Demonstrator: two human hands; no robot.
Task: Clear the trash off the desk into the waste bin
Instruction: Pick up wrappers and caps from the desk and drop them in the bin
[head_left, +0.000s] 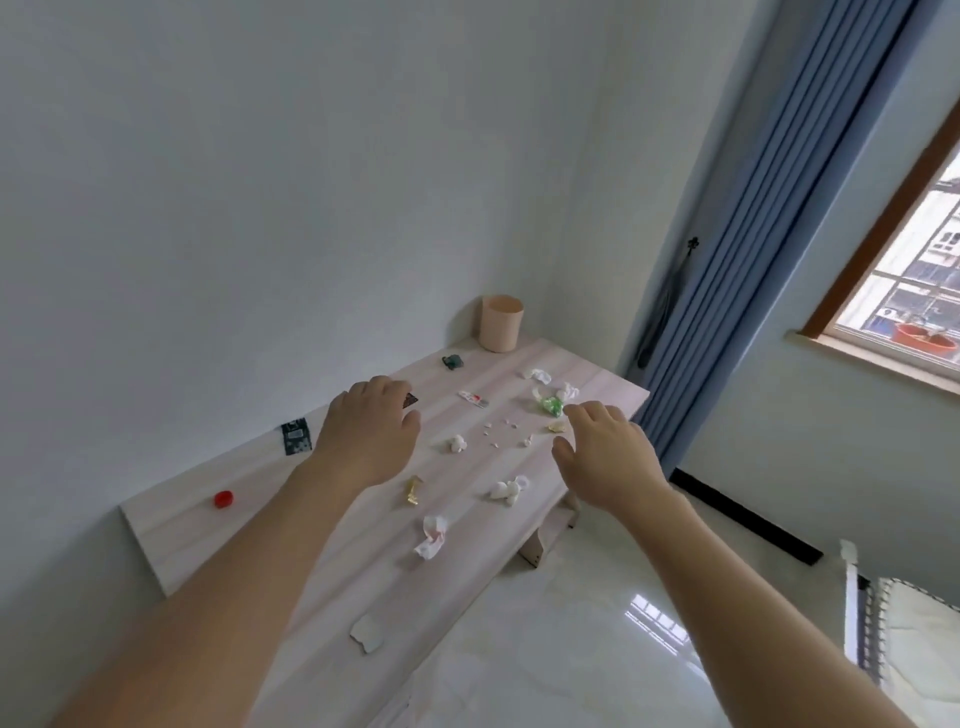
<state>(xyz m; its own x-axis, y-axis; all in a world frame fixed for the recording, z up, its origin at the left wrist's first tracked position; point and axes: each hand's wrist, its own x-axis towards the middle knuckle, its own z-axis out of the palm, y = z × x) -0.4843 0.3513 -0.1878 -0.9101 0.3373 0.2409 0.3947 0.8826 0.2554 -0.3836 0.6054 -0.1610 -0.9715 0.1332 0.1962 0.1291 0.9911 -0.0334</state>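
A pale wooden desk (291, 509) runs along the wall. Trash lies scattered on it: a red bottle cap (224, 499), a dark wrapper (295, 435), a gold wrapper (413, 490), crumpled tissues (431, 537) (509, 488), a green wrapper (551, 405) and several small white scraps (493, 434). A peach waste bin (500, 322) stands on the desk's far end by the wall. My left hand (369, 436) hovers over the desk's middle, fingers apart, holding nothing. My right hand (608, 452) hovers near the desk's right edge, beside the green wrapper, fingers spread and empty.
A blue curtain (753, 249) hangs at the desk's far right corner, next to a window (914, 291). A glossy white floor (597, 649) lies to the right of the desk. A torn paper piece (367, 633) sits at the desk's near end.
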